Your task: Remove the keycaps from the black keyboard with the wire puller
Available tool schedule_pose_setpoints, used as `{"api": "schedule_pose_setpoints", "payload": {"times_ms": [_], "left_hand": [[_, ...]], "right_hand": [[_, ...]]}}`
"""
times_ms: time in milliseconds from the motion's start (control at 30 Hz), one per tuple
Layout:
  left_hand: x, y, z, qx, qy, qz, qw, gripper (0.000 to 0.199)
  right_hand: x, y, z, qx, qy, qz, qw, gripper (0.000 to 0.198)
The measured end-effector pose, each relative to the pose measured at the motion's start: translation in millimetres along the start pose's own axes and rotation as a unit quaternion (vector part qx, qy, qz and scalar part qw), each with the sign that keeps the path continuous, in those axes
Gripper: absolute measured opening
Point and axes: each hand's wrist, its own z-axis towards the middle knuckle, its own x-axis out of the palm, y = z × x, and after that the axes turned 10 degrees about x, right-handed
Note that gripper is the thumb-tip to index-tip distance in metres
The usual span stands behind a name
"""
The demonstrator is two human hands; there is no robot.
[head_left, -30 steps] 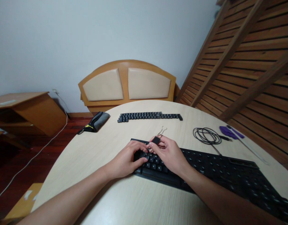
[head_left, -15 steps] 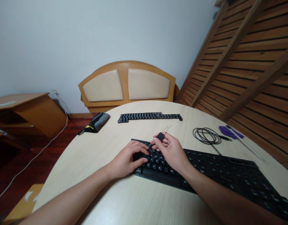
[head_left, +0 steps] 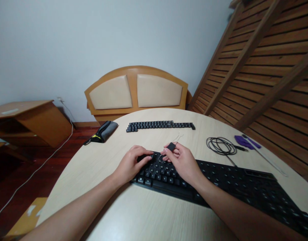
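A black keyboard point(head_left: 180, 191) lies at a slant on the table, many of its key positions bare in the upper rows and several keycaps still on the lower rows. Pinched in my right hand point(head_left: 182, 160) is a wire keycap puller point(head_left: 171, 146) with a small black square handle. Its thin wires stick out at both ends, the lower ones close over the bare key positions. My left hand point(head_left: 132, 162) rests at the keyboard's left end, thumb and index finger stretched out and apart; I see nothing between them.
Loose keycaps point(head_left: 154, 125) stand in rows towards the table's far side. A grey and black pouch point(head_left: 103, 131) lies at the left edge. On the right are a coiled black cable point(head_left: 221, 146), a purple cloth point(head_left: 244, 141) and a thin pale stick point(head_left: 266, 157).
My left hand has shifted left and slightly up across the keyboard, uncovering keys in its lower left rows. My right hand holds the keycap puller in nearly the same place.
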Motion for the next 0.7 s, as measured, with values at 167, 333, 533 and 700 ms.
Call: {"api": "schedule_pose_setpoints", "payload": {"times_ms": [167, 333, 533, 700], "left_hand": [[-1.0, 4.1, 0.4, -0.015, 0.008, 0.028, 0.999, 0.015], [-0.1, 8.0, -1.7, -0.013, 0.021, 0.039, 0.999, 0.017], [-0.5, 5.3, -1.9, -0.019, 0.014, 0.046, 0.999, 0.017], [-4.8, 6.8, 0.6, -0.042, -0.008, 0.06, 0.997, 0.015]], "right_hand": [[0.3, -0.1, 0.3, -0.001, 0.005, 0.007, 1.0, 0.035], [-0.1, -0.4, 0.6, -0.003, 0.003, 0.001, 1.0, 0.035], [0.0, -0.8, 0.5, -0.003, 0.004, -0.004, 1.0, 0.033], [0.4, -1.1, 0.9, -0.007, 0.011, -0.002, 1.0, 0.031]]}}
